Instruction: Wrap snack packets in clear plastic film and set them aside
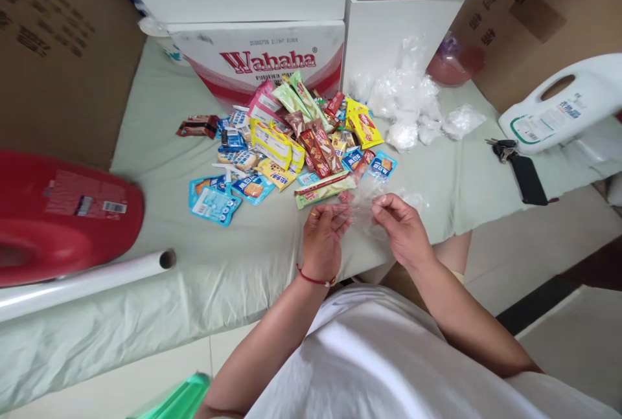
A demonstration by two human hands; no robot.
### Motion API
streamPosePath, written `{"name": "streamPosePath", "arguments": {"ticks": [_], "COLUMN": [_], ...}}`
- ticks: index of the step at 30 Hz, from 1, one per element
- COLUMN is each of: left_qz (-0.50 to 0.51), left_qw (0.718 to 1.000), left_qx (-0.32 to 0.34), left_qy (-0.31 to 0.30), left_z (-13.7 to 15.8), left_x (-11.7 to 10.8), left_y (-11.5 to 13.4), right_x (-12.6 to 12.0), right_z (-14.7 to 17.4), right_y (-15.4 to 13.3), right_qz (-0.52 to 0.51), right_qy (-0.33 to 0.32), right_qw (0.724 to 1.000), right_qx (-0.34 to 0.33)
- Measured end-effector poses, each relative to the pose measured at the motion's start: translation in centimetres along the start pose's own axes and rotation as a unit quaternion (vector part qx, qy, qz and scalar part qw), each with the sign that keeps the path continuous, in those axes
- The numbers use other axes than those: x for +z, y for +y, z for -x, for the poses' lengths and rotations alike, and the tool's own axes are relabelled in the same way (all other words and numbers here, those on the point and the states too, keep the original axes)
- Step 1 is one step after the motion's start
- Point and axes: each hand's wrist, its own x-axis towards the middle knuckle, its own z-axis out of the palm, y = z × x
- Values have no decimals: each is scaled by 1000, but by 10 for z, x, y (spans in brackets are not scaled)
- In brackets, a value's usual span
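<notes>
Between my hands, near the table's front edge, a clear plastic bag (362, 210) is held by its edge. My left hand (324, 234) grips one side of it with thumb and fingers together. On the other side my right hand (401, 228) pinches the film between thumb and fingertips. Just beyond lies a heap of wrapped snacks: a green snack bar (324, 196), brown wafer packets (315, 152), yellow packets (270, 144) and blue sachets (214, 205). Whether anything is inside the bag I cannot tell.
A bunch of clear plastic bags (403, 105) sits at the back right. A Wahaha carton (272, 56) stands behind the snacks. To the right are a white jug (558, 108) and a black phone-like object with keys (529, 181); to the left, a red jug (72, 212) and a film roll (92, 283).
</notes>
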Motion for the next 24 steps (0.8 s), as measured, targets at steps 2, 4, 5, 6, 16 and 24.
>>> {"name": "streamPosePath", "arguments": {"ticks": [2, 4, 5, 6, 16, 24], "left_qz": [-4, -32, -59, -95, -383, -413], "left_qw": [1000, 997, 993, 986, 887, 891], "left_qx": [0, 33, 66, 106, 243, 173], "left_qy": [30, 62, 75, 86, 93, 77], "left_z": [-2, -5, -5, -6, -14, 6], "left_x": [-3, -6, -7, -9, -46, -65], "left_y": [4, 7, 7, 8, 37, 68], "right_x": [-5, -9, -10, -11, -40, -85], "right_z": [5, 11, 15, 18, 4, -9], "right_y": [-5, -9, -10, -10, -19, -36], "right_qz": [-46, -92, -113, -130, -56, 43], "right_qy": [-8, -14, -13, -11, 55, 11], "right_qw": [999, 994, 992, 989, 992, 990], "right_qx": [24, 49, 60, 69, 104, 134]}}
